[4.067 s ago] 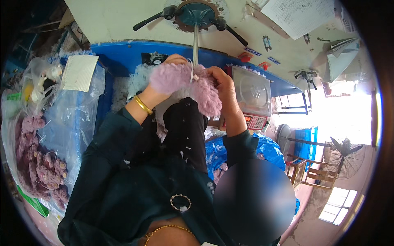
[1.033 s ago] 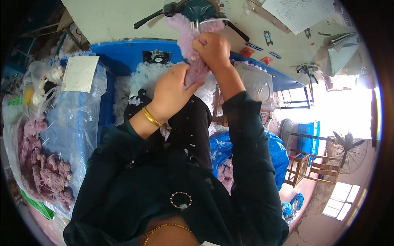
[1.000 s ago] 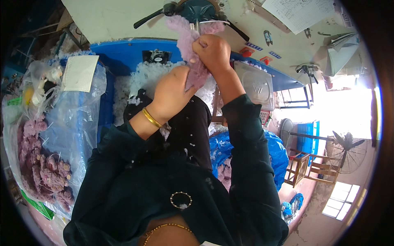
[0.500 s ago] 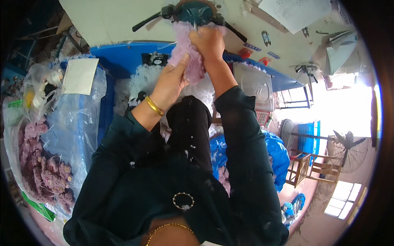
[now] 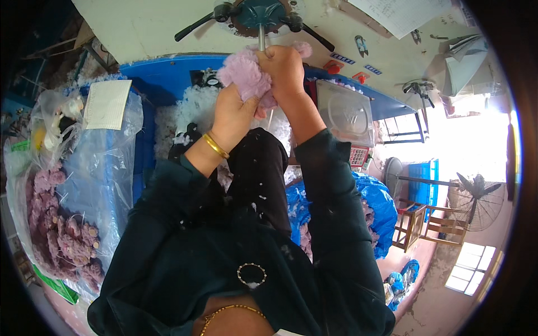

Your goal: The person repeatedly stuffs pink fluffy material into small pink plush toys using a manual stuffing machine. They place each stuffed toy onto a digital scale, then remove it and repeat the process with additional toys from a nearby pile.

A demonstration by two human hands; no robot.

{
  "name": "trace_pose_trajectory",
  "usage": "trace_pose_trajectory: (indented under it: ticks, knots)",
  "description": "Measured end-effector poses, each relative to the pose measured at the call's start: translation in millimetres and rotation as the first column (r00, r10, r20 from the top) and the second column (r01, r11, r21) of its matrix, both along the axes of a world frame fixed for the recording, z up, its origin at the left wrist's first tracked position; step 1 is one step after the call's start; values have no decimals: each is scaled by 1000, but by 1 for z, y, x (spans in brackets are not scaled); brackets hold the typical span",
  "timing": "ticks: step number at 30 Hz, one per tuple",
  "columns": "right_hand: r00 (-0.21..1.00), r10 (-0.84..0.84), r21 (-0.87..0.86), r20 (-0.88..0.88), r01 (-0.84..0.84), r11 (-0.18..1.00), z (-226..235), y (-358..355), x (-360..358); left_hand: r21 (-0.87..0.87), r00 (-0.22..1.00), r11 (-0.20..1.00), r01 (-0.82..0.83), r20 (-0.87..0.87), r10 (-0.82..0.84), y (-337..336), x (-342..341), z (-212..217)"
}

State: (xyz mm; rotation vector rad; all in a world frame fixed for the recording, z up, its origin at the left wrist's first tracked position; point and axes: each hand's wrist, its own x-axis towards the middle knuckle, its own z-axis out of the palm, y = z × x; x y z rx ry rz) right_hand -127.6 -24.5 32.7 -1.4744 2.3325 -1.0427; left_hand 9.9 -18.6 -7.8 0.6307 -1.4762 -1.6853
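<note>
A fluffy lilac plush piece (image 5: 245,73) is held between my two hands, just below a dark green machine head (image 5: 260,15). From that head a thin metal tube (image 5: 261,38) points down toward the plush; whether its tip is inside the fabric is hidden by my fingers. My right hand (image 5: 284,70) is closed round the plush's upper right part, and a small tuft sticks out beyond it. Lower and to the left, my left hand (image 5: 234,115) grips the underside, with the thumb hidden partly by the fur.
Black handles flank the machine head. White stuffing (image 5: 196,109) lies in the blue-edged space beneath. At left, a clear plastic bag (image 5: 98,168) holds several mauve plush pieces (image 5: 70,241). Small thread snips (image 5: 361,46) and red buttons (image 5: 334,67) are on the right panel; a fan (image 5: 476,204) stands farther right.
The plush has shifted down from the machine head, baring more of the metal tube. It now looks bunched up, and my left hand has turned and closed more on it.
</note>
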Motion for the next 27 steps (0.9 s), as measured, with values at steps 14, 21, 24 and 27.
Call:
trace_pose_trajectory:
  ticks: [14,21,24,27]
  knots:
    - [997,-5,-148,-73,-6,989,-4,12,10,103,991,990,98,-99,-88,8,16,-17]
    - [960,281,-412,10,-252,876,-21,28,-1,501,870,753,428,-454,-193,10,27,-20]
    - [944,330,-416,-19,-308,856,-25,27,-8,354,939,889,292,-284,-195,15,17,-13]
    - [950,306,-435,-66,-303,848,-34,18,-15,189,980,969,158,-151,-130,14,6,-7]
